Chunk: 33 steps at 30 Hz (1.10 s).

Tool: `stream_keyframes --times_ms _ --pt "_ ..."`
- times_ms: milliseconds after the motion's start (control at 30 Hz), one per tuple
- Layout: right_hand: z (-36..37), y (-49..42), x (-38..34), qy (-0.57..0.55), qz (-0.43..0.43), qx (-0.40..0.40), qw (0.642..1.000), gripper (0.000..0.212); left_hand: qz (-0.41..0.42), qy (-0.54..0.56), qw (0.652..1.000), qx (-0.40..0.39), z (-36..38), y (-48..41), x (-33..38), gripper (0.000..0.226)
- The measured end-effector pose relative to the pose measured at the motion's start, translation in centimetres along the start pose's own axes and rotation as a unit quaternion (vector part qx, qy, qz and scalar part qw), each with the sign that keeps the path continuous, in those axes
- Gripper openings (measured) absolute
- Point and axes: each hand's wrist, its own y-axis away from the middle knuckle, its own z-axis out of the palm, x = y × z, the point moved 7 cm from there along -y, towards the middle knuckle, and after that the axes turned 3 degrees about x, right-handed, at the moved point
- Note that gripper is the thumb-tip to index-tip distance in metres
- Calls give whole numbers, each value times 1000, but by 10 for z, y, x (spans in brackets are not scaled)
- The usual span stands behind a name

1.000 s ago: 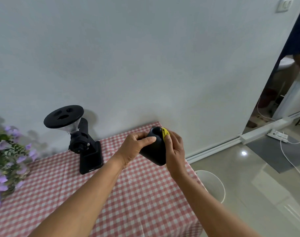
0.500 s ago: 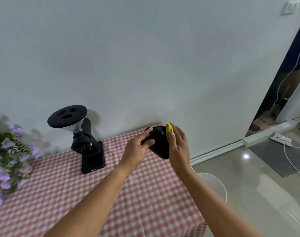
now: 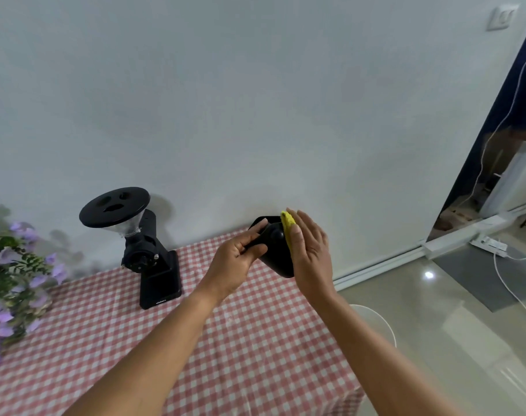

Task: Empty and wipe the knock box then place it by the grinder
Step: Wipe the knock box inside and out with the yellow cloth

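I hold the black knock box [image 3: 275, 250] in the air above the far right part of the table, tilted on its side. My left hand [image 3: 236, 262] grips its left side, thumb and fingers wrapped on the rim. My right hand [image 3: 311, 253] presses a yellow cloth [image 3: 288, 228] flat against the box's right side, fingers extended. The black grinder [image 3: 149, 250] with its round hopper lid stands on the table by the wall, to the left of the box.
A red-and-white checked tablecloth [image 3: 195, 340] covers the table. Purple flowers [image 3: 12, 280] stand at the left edge. A white bin [image 3: 376, 325] sits on the floor beside the table's right edge. A power strip and white cables [image 3: 493, 246] lie near the doorway.
The box has turned more upright and risen slightly in my hands. My right hand with the yellow cloth slid up along its side, its fingers now straighter.
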Motion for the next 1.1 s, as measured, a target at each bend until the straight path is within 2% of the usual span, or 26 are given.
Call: stream_keyframes --times_ms 67,133,167,233,300,367,467,567,633,700,767,833,933,967,1100 --pt "-1 -10 9 -79 65 -7 995 40 9 7 1000 -13 -1 -1 1 43" --pt "-1 -17 20 -171 179 -31 968 39 23 -6 999 -29 0 -2 1 46" --pt "-3 -18 23 -189 207 -36 959 37 28 -13 999 -40 2 -2 1 45" --pt "-7 -20 25 -187 211 -24 959 36 39 -16 997 -57 3 -4 1 31" --pt "-8 -17 27 -178 193 11 965 43 33 -36 997 -56 2 -9 -1 16" --pt "-6 -11 27 -153 161 43 974 55 7 -63 996 -62 1 -13 -2 14" --pt "-8 -3 28 -116 118 87 982 48 -6 -63 993 -99 7 -13 -1 16" --pt "-11 -1 33 -107 120 100 982 44 -42 -17 992 -121 14 -8 -5 35" --pt "-12 0 32 -87 107 94 986 42 -66 -11 993 -95 16 -8 -7 68" --pt "-12 1 28 -65 88 85 990 41 -74 -40 994 -67 17 -9 -6 99" --pt "-12 2 23 -47 65 84 993 42 -64 -73 994 -47 17 -11 -2 108" --pt "-12 3 20 -33 42 83 995 42 -64 -77 994 -35 17 -13 -2 92" --pt "-12 4 15 -17 16 81 996 43 -61 -110 992 -17 16 -12 3 43" --pt "-12 4 15 -14 13 81 996 44 -56 -121 991 -11 15 -12 5 33" --pt "-12 3 12 -5 5 83 997 48 -49 -99 994 10 11 -12 6 33"
